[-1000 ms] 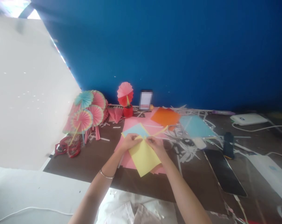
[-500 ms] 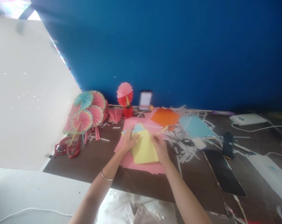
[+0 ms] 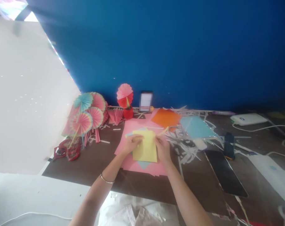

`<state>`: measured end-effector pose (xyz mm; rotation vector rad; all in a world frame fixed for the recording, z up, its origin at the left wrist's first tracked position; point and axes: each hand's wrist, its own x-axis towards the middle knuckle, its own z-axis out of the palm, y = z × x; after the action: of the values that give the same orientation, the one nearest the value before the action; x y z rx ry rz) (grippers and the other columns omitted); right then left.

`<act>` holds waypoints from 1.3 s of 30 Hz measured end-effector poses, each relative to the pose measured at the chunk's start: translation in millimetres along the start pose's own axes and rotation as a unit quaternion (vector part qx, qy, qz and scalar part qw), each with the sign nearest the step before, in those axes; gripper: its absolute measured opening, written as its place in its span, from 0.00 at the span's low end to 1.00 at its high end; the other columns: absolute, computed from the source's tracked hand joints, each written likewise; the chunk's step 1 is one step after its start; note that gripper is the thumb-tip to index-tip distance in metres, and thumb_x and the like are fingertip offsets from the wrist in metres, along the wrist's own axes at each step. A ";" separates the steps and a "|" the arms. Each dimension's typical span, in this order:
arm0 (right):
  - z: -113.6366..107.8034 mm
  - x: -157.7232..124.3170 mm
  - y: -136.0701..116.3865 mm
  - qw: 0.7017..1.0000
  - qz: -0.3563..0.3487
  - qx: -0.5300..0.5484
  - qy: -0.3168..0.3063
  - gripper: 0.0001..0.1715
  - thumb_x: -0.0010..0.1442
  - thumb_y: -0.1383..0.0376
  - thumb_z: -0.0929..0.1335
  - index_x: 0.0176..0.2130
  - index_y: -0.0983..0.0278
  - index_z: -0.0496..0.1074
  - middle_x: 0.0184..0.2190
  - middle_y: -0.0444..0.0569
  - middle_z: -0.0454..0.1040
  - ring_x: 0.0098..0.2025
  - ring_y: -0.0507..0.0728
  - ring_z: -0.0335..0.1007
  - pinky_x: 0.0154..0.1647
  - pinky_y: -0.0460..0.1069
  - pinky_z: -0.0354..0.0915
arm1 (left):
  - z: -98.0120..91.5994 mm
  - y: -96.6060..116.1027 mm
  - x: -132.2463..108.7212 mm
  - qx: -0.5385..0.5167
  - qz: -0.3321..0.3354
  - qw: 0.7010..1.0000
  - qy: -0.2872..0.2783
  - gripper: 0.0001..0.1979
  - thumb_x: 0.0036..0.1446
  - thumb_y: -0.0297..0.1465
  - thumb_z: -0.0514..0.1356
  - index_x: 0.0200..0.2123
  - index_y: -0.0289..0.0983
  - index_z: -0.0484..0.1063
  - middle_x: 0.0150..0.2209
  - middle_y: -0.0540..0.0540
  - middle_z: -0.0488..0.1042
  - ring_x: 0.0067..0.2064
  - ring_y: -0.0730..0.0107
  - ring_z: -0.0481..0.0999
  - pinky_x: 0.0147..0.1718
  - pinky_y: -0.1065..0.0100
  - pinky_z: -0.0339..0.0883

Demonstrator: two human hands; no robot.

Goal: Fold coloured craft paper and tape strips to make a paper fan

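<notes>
A yellow sheet of paper point(image 3: 144, 150) is held between my two hands, above a light blue sheet point(image 3: 144, 164) whose corners show beneath it. Both lie over large pink paper point(image 3: 128, 161) on the dark table. My left hand point(image 3: 132, 143) is closed at the yellow sheet's left side, thumb and fingers on it. On the opposite edge, my right hand point(image 3: 161, 147) pinches the paper between thumb and fingers. Behind the hands, a thin yellow strip point(image 3: 166, 129) sticks out to the right.
Pleated paper fans point(image 3: 81, 122) stand at the left beside a red bundle point(image 3: 68, 150). A paper flower point(image 3: 125, 95) rises from a red pot point(image 3: 127, 113). Orange paper point(image 3: 166, 117), a blue packet point(image 3: 196, 127), white paper strips point(image 3: 187, 152) and a phone point(image 3: 224, 172) lie to the right.
The yellow sheet has straightened and moved slightly left and up, so the light blue corner below it now shows. My left fingers have curled closed on its left side.
</notes>
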<state>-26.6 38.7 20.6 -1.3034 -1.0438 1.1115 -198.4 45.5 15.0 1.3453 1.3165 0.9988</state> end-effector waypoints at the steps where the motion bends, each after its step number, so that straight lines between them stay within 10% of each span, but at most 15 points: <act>1: -0.5 0.1 -0.7 1.000 -0.002 -0.009 -0.002 0.15 0.48 0.54 0.69 0.31 0.63 0.73 0.33 0.50 0.76 0.37 0.58 0.70 0.40 0.53 0.64 | 0.0 0.3 0.0 0.002 0.003 1.000 0.004 0.11 0.49 0.31 0.60 0.38 0.37 0.75 0.41 0.45 0.75 0.38 0.67 0.73 0.33 0.69 0.67; 39: -1.3 -0.8 -2.3 0.999 0.026 -0.019 0.010 0.17 0.47 0.53 0.69 0.30 0.65 0.74 0.29 0.50 0.76 0.32 0.59 0.69 0.32 0.51 0.63 | 3.1 -5.0 -1.3 -0.032 0.052 0.997 0.041 0.08 0.51 0.31 0.60 0.35 0.35 0.76 0.42 0.41 0.77 0.44 0.64 0.74 0.47 0.62 0.65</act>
<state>-25.5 37.7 22.9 -1.3755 -1.0265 1.1205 -196.4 43.7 9.6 1.3486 1.2746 1.1679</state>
